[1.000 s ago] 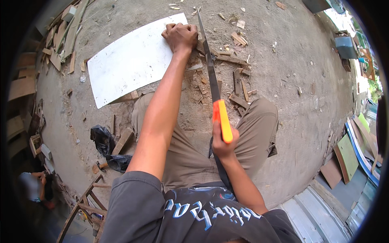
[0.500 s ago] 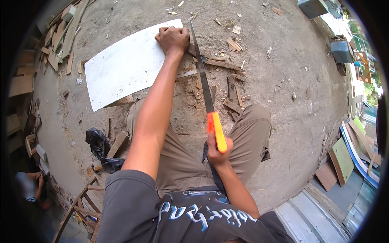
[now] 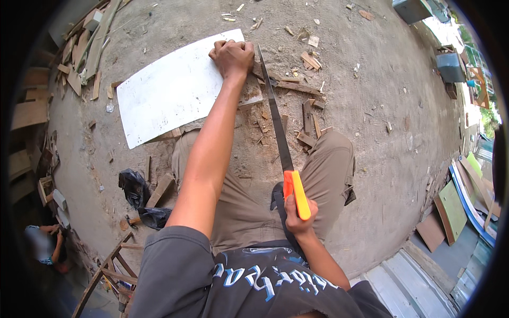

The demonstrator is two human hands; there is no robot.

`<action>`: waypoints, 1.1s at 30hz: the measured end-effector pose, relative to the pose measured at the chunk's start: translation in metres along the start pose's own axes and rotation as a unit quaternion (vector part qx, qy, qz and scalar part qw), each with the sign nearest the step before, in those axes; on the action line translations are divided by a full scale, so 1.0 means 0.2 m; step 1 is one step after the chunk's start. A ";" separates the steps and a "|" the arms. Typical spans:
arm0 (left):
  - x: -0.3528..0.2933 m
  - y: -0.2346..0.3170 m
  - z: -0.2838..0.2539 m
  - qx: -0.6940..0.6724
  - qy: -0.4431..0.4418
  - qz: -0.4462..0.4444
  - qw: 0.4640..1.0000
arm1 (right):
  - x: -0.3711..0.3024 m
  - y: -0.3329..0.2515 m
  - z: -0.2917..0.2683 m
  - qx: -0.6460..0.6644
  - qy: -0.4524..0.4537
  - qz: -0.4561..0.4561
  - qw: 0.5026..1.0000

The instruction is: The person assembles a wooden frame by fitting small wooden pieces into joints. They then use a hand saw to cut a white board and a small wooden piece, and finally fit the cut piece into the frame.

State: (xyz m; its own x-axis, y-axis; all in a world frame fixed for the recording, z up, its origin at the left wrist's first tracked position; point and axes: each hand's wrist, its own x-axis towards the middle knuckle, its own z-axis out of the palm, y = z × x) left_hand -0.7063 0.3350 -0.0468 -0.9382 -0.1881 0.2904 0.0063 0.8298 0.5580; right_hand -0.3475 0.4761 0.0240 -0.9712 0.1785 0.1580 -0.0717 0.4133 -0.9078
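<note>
In my right hand [image 3: 301, 216] is the orange and yellow handle of a handsaw [image 3: 277, 124], with the fingers wrapped round it. Its long dark blade points away from me, running just past the right end of a white board [image 3: 164, 93]. My left hand [image 3: 233, 59] is a closed fist resting on the board's far right part. What its fingers grip, if anything, is hidden. A dark strip of wood [image 3: 258, 69] shows directly beside that fist. The board lies slightly raised on wood pieces in front of my knees, its near right corner brown with dust.
Wood offcuts [image 3: 307, 114] and chips litter the ground right of the board. Black plastic [image 3: 133, 188] lies by my left leg, near a wooden frame [image 3: 101, 270]. Planks [image 3: 98, 47] are piled far left; panels [image 3: 450, 212] lean at right. Another person [image 3: 45, 244] is at lower left.
My right hand has drawn the saw back toward me and slightly right. The left fist keeps its place on the board; the whole view has shifted a little.
</note>
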 end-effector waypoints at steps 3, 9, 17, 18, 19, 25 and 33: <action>-0.03 0.02 0.03 -0.013 0.029 0.007 0.999 | 0.30 0.01 0.12 0.049 0.017 0.069 0.996; -0.08 0.09 0.02 -0.010 -0.006 -0.006 1.000 | 0.14 0.04 0.07 0.064 0.014 0.092 0.994; -0.04 0.05 0.04 -0.002 -0.008 0.000 1.000 | 0.12 0.03 0.06 0.055 0.019 0.088 0.994; -0.04 0.03 0.05 0.008 -0.016 -0.002 1.000 | 0.09 0.03 0.06 0.048 0.014 0.089 0.995; -0.04 0.01 0.05 0.018 -0.023 -0.005 1.000 | 0.03 0.00 0.02 0.029 0.010 0.078 0.996; -0.07 0.06 0.03 -0.015 0.012 0.015 1.000 | 0.14 0.01 0.09 0.042 0.032 0.061 0.997; -0.06 0.03 0.01 -0.005 -0.005 -0.003 1.000 | -0.10 -0.02 -0.03 0.001 0.013 0.004 1.000</action>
State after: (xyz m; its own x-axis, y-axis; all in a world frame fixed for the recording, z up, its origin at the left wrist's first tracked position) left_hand -0.6951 0.3435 -0.0476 -0.9416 -0.1884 0.2790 0.0033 0.8235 0.5673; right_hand -0.3254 0.4769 0.0268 -0.9653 0.2056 0.1607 -0.0641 0.4102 -0.9097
